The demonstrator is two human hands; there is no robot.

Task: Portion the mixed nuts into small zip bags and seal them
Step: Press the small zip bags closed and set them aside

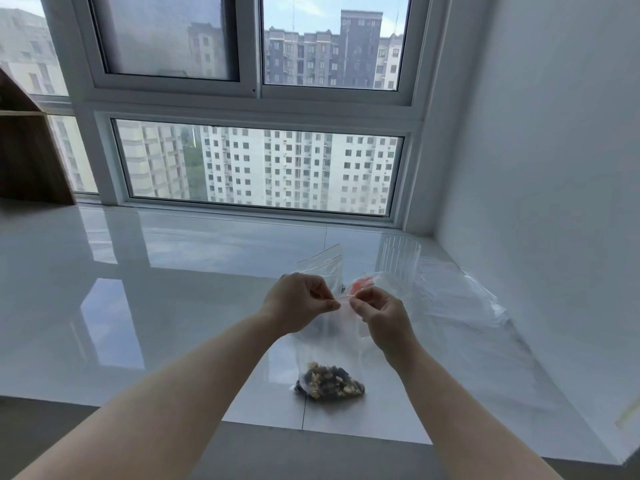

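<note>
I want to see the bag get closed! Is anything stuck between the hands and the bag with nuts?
No, nothing visible is in the way. The left hand and right hand already pinch the top strip of the small clear plastic zip bag, with the mixed nuts at its bottom. The ribbed clear glass stands behind.

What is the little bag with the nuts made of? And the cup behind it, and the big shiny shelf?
The zip bag looks like thin clear plastic film: the nuts show through and it crinkles. The cup is clear and ribbed; glass or hard plastic, hard to tell. The sill looks like polished white tile or stone: it mirrors the window and has thin joint lines.
</note>
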